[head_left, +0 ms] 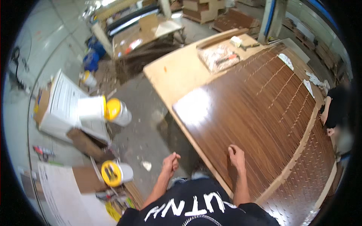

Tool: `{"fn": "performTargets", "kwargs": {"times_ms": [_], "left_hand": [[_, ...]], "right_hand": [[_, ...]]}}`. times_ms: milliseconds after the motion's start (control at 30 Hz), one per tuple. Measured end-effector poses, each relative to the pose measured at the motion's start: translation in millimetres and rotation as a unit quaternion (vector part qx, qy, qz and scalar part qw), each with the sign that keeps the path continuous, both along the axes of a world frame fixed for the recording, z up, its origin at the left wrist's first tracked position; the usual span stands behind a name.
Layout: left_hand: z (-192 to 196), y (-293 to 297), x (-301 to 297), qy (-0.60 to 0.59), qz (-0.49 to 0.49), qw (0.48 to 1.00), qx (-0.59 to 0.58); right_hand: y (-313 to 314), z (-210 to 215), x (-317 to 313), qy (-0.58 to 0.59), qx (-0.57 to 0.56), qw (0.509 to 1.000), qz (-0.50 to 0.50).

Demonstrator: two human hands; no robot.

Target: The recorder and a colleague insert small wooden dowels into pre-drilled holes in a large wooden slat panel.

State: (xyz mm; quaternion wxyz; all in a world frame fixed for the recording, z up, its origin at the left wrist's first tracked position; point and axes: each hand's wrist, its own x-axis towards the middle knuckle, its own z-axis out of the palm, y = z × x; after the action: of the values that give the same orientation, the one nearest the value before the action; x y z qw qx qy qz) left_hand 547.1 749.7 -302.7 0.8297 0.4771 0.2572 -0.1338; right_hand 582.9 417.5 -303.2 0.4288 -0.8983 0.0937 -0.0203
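Left hand [171, 165] is hanging, half-curled and seemingly empty, beside the table [166, 73]; right hand [236, 156] is curving loosely over the brown panel [233, 107], contact and hold being unclear; the panel is lying on the table; the step is apparently involving its surface; grasping would be calling for opened fingers.

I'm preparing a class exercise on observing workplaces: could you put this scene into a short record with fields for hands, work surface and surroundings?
Left hand: curled, left of the table
Right hand: over the brown panel; contact unclear
Work surface: wood-grain panel lying on the table
Far end: orange-handled tool on pale pieces
Left side: white buckets with yellow lids
Right side: another person
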Motion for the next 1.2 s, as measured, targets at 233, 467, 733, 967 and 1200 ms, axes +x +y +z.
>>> {"fn": "performTargets", "kwargs": {"times_ms": [233, 467, 733, 967, 1200], "left_hand": [[-18.7, 36.2, 188.2, -0.159, 0.000, 0.894, 0.420], [-22.1, 49.5, 503.3, -0.342, -0.189, 0.678, 0.623], [-68.1, 27.7, 714.2, -0.422, -0.207, 0.624, 0.624], [-98.0, 28.9, 725.1, -0.307, -0.288, 0.650, 0.632], [-71.0, 39.0, 710.2, -0.317, -0.297, 0.675, 0.596]], "right_hand": [[51.4, 27.5, 178.8, 0.045, 0.139, 0.988, 0.042], [74.2, 8.3, 444.1, -0.076, -0.037, 0.996, -0.034], [46.5, -26.1, 693.5, -0.079, -0.143, 0.984, -0.071], [45.3, -71.6, 749.2, -0.030, -0.319, 0.946, -0.047], [44.3, -56.4, 743.5, -0.054, -0.305, 0.951, -0.023]]}}
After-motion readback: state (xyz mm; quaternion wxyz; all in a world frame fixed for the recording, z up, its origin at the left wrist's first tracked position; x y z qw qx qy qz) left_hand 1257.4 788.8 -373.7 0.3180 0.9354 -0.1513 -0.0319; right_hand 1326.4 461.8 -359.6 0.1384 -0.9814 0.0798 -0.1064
